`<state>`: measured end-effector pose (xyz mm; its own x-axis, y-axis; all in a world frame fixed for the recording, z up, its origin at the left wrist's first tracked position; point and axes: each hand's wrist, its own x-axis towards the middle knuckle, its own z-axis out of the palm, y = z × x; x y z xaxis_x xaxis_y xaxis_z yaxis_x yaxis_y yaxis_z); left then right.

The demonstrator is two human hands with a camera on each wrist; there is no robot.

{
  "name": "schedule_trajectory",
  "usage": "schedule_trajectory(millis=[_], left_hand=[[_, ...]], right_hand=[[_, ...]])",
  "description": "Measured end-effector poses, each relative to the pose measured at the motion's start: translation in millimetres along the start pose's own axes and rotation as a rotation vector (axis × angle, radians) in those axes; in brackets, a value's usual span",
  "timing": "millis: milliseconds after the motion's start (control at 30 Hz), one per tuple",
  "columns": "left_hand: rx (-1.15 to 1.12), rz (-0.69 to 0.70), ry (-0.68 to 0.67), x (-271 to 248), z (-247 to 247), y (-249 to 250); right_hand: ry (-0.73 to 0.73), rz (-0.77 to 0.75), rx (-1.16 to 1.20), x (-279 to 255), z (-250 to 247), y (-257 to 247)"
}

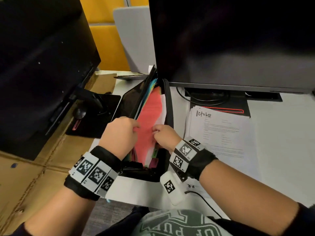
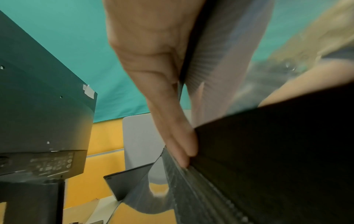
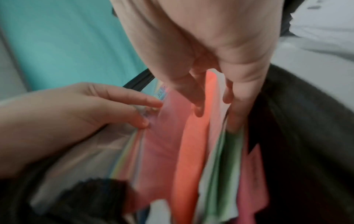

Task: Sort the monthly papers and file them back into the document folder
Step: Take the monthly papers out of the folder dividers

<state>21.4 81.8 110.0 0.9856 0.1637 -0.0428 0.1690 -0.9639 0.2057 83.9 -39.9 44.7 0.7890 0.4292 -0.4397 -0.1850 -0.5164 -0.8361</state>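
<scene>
The black zip document folder [image 1: 167, 103] stands open on the desk between two monitors, its coloured dividers fanned out. My left hand [image 1: 119, 132] presses the left-side dividers back with fairly straight fingers [image 3: 138, 104]; a "JUL" tab [image 3: 160, 95] shows beside them. My right hand [image 1: 163, 135] reaches into the folder and pinches white papers [image 3: 218, 106] together with the orange-red divider [image 3: 193, 144]. The far end of those papers [image 1: 163, 106] sticks up behind the red divider [image 1: 150, 113]. A stack of white papers headed "October" [image 1: 219, 132] lies to the right of the folder.
A dark monitor [image 1: 230, 40] overhangs the folder's far end, and its stand [image 1: 221, 99] sits behind the paper stack. Another monitor [image 1: 42, 65] and its base [image 1: 95, 116] stand at left over cardboard [image 1: 34, 167]. A black cable [image 1: 204, 200] runs off the near desk edge.
</scene>
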Motion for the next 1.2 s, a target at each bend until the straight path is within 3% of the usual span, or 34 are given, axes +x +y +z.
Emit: schedule_trajectory(millis=[167,300,400,500,667,767,867,933,1100,1200], left_hand=[[0.166,0.091,-0.124,-0.2,-3.3,-0.4],[0.333,0.094,-0.08,4.4,-16.6,-9.9],[0.369,0.097,-0.069,8.0,-22.0,-18.9],[0.341,0.121,0.072,8.5,-24.5,-26.3],[0.512,0.354,0.178,11.9,-28.5,-36.8],[0.508,0.474,0.065,18.4,-48.5,-34.4],[0.384,0.452,-0.312,39.4,-80.4,-38.7],[0.296,0.412,-0.436,50.1,-94.3,-37.8],[0.517,0.726,-0.346,61.0,-94.0,-30.5],[0.48,0.792,-0.402,66.6,-88.4,-21.2]], right_hand=[[-0.035,-0.091,0.47,-7.7,8.7,-5.8],[-0.045,-0.09,0.722,-11.7,2.7,-7.3],[0.025,-0.085,0.712,-11.3,6.9,-6.8],[0.233,-0.111,0.506,-4.1,17.3,-5.3],[0.354,-0.144,0.35,8.2,26.1,-12.8],[0.335,-0.148,0.526,12.8,28.0,-13.0],[0.231,-0.142,0.638,16.5,23.8,-9.6],[0.167,-0.166,0.691,14.8,17.8,-9.5],[0.124,-0.174,0.649,6.7,7.8,-18.7],[0.039,-0.208,0.385,5.8,13.1,-15.3]])
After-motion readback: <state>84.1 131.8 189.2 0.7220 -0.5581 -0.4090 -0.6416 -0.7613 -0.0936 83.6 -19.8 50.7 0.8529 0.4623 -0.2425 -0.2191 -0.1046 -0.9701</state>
